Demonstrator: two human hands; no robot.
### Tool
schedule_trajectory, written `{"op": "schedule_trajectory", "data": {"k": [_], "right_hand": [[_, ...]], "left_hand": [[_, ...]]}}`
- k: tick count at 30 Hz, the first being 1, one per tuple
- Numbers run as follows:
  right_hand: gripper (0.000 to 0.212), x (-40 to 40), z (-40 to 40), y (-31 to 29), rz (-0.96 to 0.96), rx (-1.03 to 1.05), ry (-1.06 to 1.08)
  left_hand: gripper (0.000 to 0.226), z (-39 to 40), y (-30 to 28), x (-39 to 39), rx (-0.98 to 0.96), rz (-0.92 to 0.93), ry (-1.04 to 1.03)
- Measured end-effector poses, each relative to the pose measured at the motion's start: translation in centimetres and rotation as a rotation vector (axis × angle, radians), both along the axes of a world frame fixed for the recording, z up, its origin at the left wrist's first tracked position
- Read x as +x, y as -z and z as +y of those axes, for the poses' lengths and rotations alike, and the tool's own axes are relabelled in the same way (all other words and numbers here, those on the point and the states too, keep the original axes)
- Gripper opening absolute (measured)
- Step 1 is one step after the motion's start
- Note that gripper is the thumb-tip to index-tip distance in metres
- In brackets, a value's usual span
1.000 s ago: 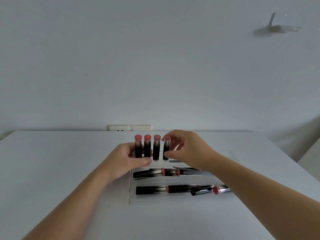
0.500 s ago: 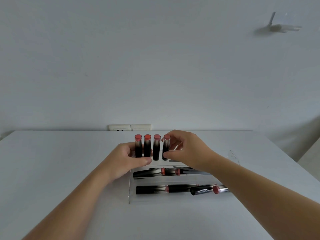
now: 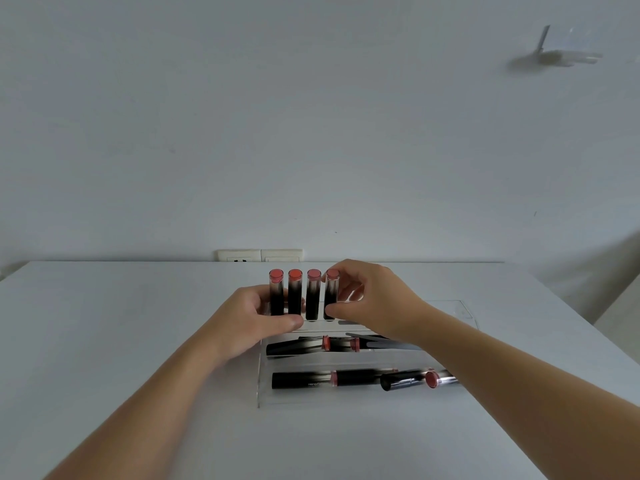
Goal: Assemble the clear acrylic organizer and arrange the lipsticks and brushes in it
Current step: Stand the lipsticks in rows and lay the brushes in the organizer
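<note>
Hands [image 3: 249,320] on upright lipsticks [image 3: 304,296] (both curled)

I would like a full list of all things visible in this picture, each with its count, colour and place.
upright lipsticks: four, black with pink-red tops, in a row at the back of the organizer
lying lipsticks: several, black with pink-red ends, on the two front tiers; exact count unclear
acrylic organizer: one, clear, middle of the table
table: one, white, fills the lower view
wall sockets: two plates, cream, on the wall behind the table
wall fixture: one, pale, upper right of the wall
left hand: grips the organizer's left end
right hand: pinches the rightmost upright lipstick
</note>
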State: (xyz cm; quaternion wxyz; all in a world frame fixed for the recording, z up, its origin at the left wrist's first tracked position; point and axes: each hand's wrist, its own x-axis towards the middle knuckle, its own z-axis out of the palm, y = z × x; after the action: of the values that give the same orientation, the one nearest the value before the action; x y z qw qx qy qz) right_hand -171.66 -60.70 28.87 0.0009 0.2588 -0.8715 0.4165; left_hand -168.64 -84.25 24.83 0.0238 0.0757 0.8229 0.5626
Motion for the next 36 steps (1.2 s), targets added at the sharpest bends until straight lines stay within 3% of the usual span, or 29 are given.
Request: {"op": "schedule_trajectory", "data": {"k": [17, 21, 25, 28, 36], "right_hand": [[0.039, -0.3, 1.8, -1.6, 0.031, 0.063, -0.02], [0.021, -0.6, 4.9, -3.7, 0.065, 0.156, 0.023], [0.008, -0.5, 7.4, -4.7, 0.024, 0.383, -0.001], [0.009, -0.5, 8.4, -4.6, 0.027, 0.519, 0.001], [0.019, -0.6, 8.9, -3.9, -0.042, 0.611, -0.084]], "left_hand": [[0.025, -0.2, 0.2, -0.2, -0.045, 0.002, -0.013], [0.028, -0.3, 0.3, -0.3, -0.033, -0.003, -0.018], [0.032, -0.1, 0.3, -0.2, -0.036, 0.001, -0.016], [0.029, -0.1, 0.2, -0.1, -0.032, -0.001, -0.019], [0.021, -0.1, 0.1, 0.0, -0.034, 0.006, -0.01]]}}
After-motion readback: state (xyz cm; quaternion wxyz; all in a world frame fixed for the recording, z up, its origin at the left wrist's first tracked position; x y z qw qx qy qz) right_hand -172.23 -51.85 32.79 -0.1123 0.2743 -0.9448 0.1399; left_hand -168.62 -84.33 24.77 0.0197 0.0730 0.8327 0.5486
